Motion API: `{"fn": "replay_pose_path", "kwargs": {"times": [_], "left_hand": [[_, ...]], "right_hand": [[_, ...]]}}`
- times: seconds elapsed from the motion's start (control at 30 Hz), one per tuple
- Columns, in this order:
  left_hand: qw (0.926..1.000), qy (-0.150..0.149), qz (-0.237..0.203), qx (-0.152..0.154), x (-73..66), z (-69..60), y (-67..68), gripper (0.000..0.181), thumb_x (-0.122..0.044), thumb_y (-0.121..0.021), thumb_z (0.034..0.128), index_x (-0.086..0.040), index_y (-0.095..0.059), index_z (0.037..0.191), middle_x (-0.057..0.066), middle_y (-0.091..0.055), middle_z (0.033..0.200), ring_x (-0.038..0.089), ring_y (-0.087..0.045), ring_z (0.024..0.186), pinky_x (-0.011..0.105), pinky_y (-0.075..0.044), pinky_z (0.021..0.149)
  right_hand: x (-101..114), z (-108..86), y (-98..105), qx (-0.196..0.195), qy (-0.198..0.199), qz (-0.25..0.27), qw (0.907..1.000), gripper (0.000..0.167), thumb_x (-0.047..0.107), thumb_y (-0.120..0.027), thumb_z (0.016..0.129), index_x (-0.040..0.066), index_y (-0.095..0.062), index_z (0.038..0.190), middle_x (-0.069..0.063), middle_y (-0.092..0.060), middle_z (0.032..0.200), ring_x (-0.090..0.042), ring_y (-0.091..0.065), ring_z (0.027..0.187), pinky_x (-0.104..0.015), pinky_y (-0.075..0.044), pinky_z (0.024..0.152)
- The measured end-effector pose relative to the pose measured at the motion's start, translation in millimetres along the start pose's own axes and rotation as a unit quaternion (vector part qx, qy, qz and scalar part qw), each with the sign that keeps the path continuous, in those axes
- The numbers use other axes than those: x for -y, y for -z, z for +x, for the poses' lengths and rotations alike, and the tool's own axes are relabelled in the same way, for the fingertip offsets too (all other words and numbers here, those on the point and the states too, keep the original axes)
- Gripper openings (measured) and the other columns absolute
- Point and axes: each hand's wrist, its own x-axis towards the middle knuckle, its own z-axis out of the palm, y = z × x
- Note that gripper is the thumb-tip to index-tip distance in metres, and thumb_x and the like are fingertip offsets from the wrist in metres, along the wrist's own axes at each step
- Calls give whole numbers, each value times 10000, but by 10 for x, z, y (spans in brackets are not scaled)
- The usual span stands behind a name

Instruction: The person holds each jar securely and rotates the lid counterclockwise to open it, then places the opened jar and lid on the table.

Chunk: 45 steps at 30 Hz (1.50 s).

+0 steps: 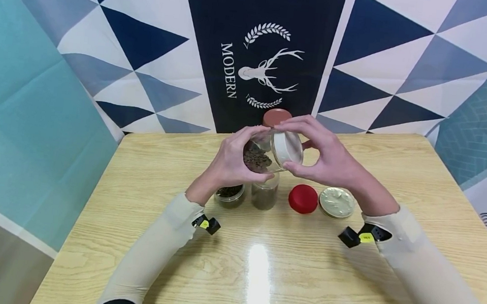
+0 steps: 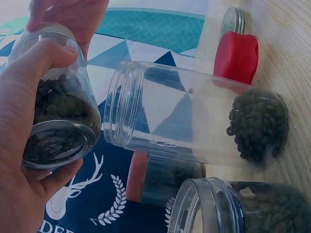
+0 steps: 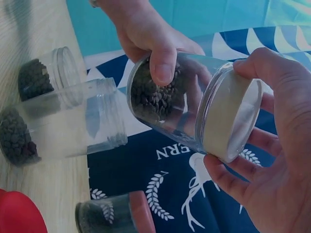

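Observation:
Above the table, my left hand (image 1: 231, 158) grips the body of a clear jar (image 3: 158, 99) that is part filled with small dark pellets. The jar is tilted, its mouth end toward the right. At that end sits a white-banded lid (image 3: 226, 116) with a see-through top. My right hand (image 1: 328, 153) holds this lid by its rim, thumb on one side and fingers on the other. Just below the hands stands a tall clear jar (image 2: 189, 114) without a lid, with dark pellets at its bottom. Whether the lid's thread is engaged cannot be seen.
A shorter uncovered jar (image 1: 229, 201) of dark bits stands left of the tall one. A red lid (image 1: 303, 199) and a silvery lid (image 1: 337, 202) lie to the right on the wooden table (image 1: 149, 241). Behind stands a jar with a pinkish-red lid (image 1: 277, 117), near the patterned cloth.

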Motion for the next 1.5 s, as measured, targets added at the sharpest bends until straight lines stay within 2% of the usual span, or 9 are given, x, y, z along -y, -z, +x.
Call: {"fn": "replay_pose_path", "kwargs": {"times": [0.13,0.3,0.4,0.57,0.73,0.93,1.1,1.27,1.5], "left_hand": [[10000,12,-46,-12,3,-5,-2,996,-245,-1056,724,14,-561,1548,188,-709,1460,321,-713,1320,411,-592,1204],[9999,29,-98,-19,5,-8,-9,1001,-241,-1059,718,8,-563,1551,185,-710,1466,325,-709,1331,412,-597,1195],[9999,44,-106,-20,8,-13,-8,997,-239,-1057,720,7,-563,1551,186,-711,1461,339,-708,1330,417,-595,1195],[10000,46,-77,-30,-1,-19,3,995,-241,-1052,722,1,-560,1553,180,-712,1456,322,-706,1322,416,-593,1198],[9999,-20,-92,-38,11,-20,-6,998,-237,-1055,721,8,-560,1552,183,-712,1463,322,-710,1328,415,-591,1202],[9999,-20,-113,-35,21,-22,-14,999,-235,-1056,718,12,-560,1549,187,-707,1466,344,-707,1324,413,-593,1199],[9998,14,-177,-12,23,-28,-16,1001,-233,-1059,716,17,-561,1547,194,-701,1468,380,-707,1311,423,-591,1203],[9998,3,-182,-3,24,-30,-19,1002,-235,-1060,710,18,-562,1542,192,-704,1448,371,-714,1288,421,-587,1207],[9998,-32,-192,22,34,-24,-30,1006,-239,-1062,706,27,-565,1539,198,-708,1430,399,-716,1282,435,-585,1208]], "right_hand": [[51,6,-11,-73,-282,48,9996,742,97,-874,917,183,-613,1606,-100,-625,1543,-198,-581,1310,-202,-625,896],[118,22,-20,-264,-1107,206,9933,645,168,-794,1033,182,-576,1641,-161,-646,1560,-327,-677,1297,-121,-603,856],[142,32,-29,-276,-1458,199,9887,593,203,-769,1065,175,-589,1629,-183,-684,1523,-374,-708,1266,-121,-589,818],[146,43,-82,-257,-1595,161,9867,602,214,-805,1039,165,-608,1607,-183,-690,1506,-400,-697,1240,-154,-596,783],[146,33,-107,-349,-1599,212,9863,605,195,-824,1022,155,-622,1591,-169,-680,1516,-391,-673,1271,-129,-589,798],[131,29,-103,-348,-1334,241,9902,613,162,-849,990,129,-641,1566,-157,-664,1506,-364,-650,1262,-139,-611,796],[68,33,-88,-215,-560,139,9981,618,91,-863,928,110,-672,1515,-117,-659,1425,-229,-591,1218,-188,-629,831],[34,21,-74,-112,93,-91,9999,631,45,-848,860,125,-694,1466,-102,-649,1483,-154,-540,1297,-327,-607,894],[23,-11,-94,-81,254,-53,9996,657,40,-840,873,89,-660,1503,-143,-605,1560,-185,-509,1383,-476,-577,969]]}}
